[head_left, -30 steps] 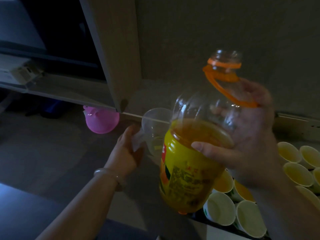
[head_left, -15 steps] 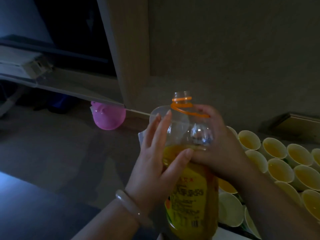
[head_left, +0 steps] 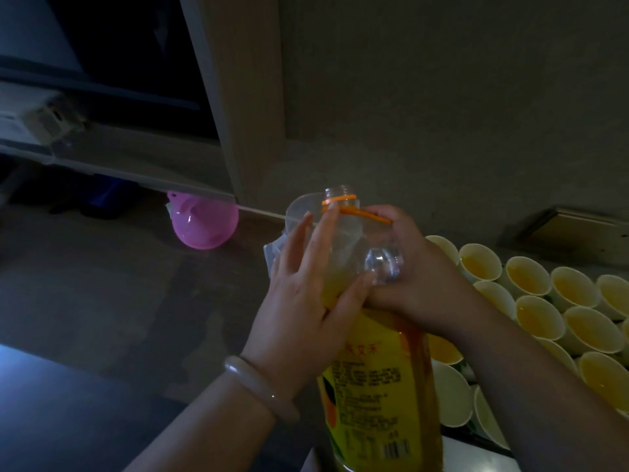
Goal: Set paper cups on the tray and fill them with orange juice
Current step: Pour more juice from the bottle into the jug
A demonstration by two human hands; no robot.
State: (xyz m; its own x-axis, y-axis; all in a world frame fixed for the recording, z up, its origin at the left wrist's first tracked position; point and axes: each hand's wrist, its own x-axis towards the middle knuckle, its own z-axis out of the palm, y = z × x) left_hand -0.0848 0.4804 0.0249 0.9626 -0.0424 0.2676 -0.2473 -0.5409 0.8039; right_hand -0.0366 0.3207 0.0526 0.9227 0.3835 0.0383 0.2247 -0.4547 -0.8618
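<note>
- Left hand (head_left: 303,301): flat, fingers straight, laid against bottle (head_left: 377,386) shoulder.
- Right hand (head_left: 418,277): curled round opposite shoulder, gripping.
- Bottle: upright, uncapped, part full of juice, just left of cups (head_left: 531,277).
- Cups: packed rows at right, most holding juice.
- Pink funnel (head_left: 204,221): well apart, far left.

The juice bottle (head_left: 377,390) shows red characters (head_left: 361,349), fine print and a barcode (head_left: 396,449) on its label, all illegible.
</note>
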